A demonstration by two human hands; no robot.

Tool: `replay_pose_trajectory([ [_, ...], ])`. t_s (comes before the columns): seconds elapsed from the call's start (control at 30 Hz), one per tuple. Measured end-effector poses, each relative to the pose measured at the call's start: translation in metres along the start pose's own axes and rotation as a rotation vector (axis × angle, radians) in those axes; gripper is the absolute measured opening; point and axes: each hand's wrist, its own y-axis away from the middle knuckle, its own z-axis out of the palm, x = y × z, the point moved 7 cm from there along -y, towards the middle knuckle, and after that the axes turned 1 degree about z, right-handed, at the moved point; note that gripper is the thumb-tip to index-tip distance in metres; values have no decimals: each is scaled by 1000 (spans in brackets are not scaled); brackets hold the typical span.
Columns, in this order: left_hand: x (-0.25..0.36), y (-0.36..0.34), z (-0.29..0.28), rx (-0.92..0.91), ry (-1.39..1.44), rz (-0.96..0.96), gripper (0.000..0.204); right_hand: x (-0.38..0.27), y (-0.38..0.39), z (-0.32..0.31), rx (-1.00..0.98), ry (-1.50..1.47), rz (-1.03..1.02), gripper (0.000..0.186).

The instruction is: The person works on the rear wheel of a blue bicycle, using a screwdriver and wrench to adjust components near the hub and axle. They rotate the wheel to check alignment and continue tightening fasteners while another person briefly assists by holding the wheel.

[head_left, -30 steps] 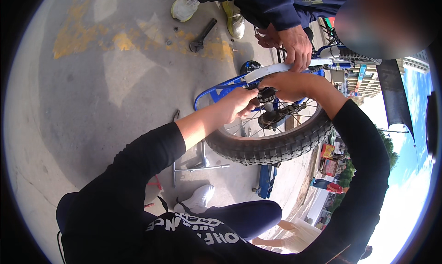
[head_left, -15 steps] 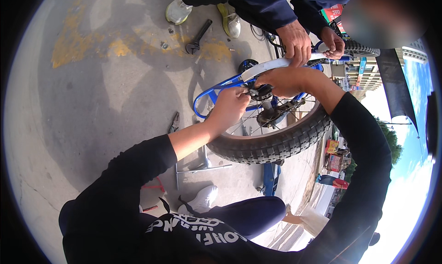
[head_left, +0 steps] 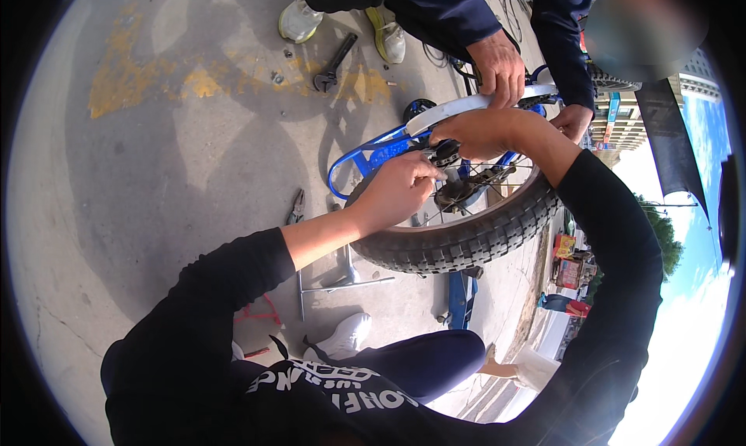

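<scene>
A child-size bicycle with a blue frame (head_left: 387,146) stands before me, its knobby black tyre (head_left: 458,252) nearest. My right hand (head_left: 482,135) reaches over the wheel, its fingers curled on a dark part (head_left: 444,152) under the white mudguard (head_left: 443,115). Beside it, my left hand (head_left: 398,188) is closed in a pinch over the spokes, left of the hub (head_left: 454,194); whatever it holds is hidden. Another person's hand (head_left: 499,67) grips the mudguard from above. That person's other hand (head_left: 573,122) is low at the bicycle's right side.
On the concrete lie an adjustable wrench (head_left: 336,64), pliers (head_left: 295,207), a T-shaped metal tool (head_left: 350,281) and small loose parts (head_left: 277,78). A blue metal object (head_left: 460,300) stands below the tyre. Near my shoe (head_left: 348,336) is a red wire-like item (head_left: 264,315).
My left hand has moved right, away from the dark part and over the spokes. The other person's far hand has left the mudguard and dropped lower. My right hand has barely moved.
</scene>
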Motion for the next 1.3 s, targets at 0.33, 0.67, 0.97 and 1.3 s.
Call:
replay_pose_trajectory([
  [0.33, 9, 0, 10, -50, -101, 152, 28, 9, -8, 5, 50, 20, -51, 58],
  [0.67, 5, 0, 3, 0, -66, 143, 24, -1, -2, -1, -12, -13, -28, 58],
  [0.97, -12, 0, -6, 50, -99, 24, 27, -5, 1, -3, -25, -32, -29, 59],
  [1.3, -11, 1, -9, 39, -192, 82, 33, -4, 0, -4, -26, -22, 14, 58],
])
